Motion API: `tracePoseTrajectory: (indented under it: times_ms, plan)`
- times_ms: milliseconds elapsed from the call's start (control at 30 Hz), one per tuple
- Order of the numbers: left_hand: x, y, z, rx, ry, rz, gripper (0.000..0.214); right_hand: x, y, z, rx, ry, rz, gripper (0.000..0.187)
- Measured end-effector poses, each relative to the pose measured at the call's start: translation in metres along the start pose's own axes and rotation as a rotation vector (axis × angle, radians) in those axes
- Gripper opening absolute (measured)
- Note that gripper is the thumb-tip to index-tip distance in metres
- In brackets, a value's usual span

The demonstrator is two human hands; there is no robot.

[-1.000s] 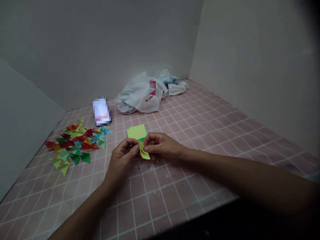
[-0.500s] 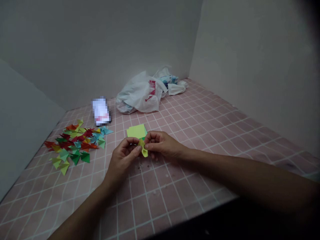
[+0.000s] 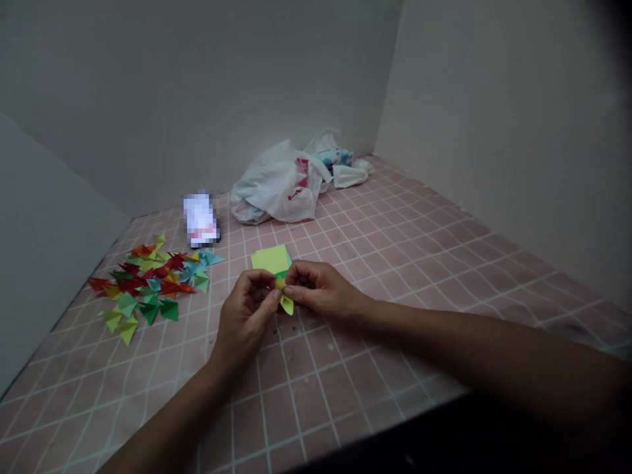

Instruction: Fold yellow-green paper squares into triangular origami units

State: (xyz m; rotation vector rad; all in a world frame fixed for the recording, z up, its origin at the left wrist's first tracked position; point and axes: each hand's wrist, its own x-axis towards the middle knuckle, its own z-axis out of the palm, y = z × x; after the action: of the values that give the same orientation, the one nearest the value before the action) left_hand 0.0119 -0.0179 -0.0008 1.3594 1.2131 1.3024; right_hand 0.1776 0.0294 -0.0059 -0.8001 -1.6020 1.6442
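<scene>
Between my two hands is a small folded piece of yellow paper (image 3: 286,303), its lower end pointing toward me. My left hand (image 3: 249,304) pinches its left side between thumb and fingers. From the right, my right hand (image 3: 320,289) grips the other side, fingers curled and thumb pressed on it. Parts of the paper are hidden by the fingertips. Just beyond the hands lies a stack of square paper sheets (image 3: 270,258), light yellow-green on top with green edges showing below.
Left of my hands spreads a pile of folded paper pieces (image 3: 153,276) in red, orange, yellow, green and blue. A lit phone (image 3: 201,220) with a blurred screen lies behind it. White plastic bags (image 3: 281,187) rest against the wall on the pink checked tablecloth (image 3: 375,276).
The yellow paper's lower end, which showed an open pocket, now looks flatter and more pointed. My fingers have shifted slightly and closed in on it.
</scene>
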Motion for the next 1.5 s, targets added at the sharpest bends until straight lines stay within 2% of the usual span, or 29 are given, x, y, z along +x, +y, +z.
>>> tracePoseTrajectory:
  times_ms: [367,933,1300,1400,1500]
  plan:
    - [0.0006,0.0023,-0.0019,0.024,-0.017,-0.080,0.015,0.0017,0.0037,-0.0016,-0.124,0.016,-0.109,0.018]
    - [0.0001,0.0048,0.0023,-0.055,0.029,-0.179,0.020,-0.0010,-0.0012,-0.0018,-0.114,0.011,-0.085,0.013]
    - [0.0004,-0.0014,0.0001,-0.108,-0.050,-0.227,0.023,-0.0010,-0.0012,-0.0048,-0.198,0.001,-0.174,0.015]
    - [0.0001,-0.0003,-0.0017,-0.013,-0.049,-0.181,0.019,-0.0005,-0.0011,-0.0048,-0.210,0.002,-0.179,0.018]
    - [-0.0010,0.0016,-0.0032,0.155,0.027,-0.051,0.014,0.0006,-0.0010,-0.0036,-0.117,-0.011,-0.109,0.016]
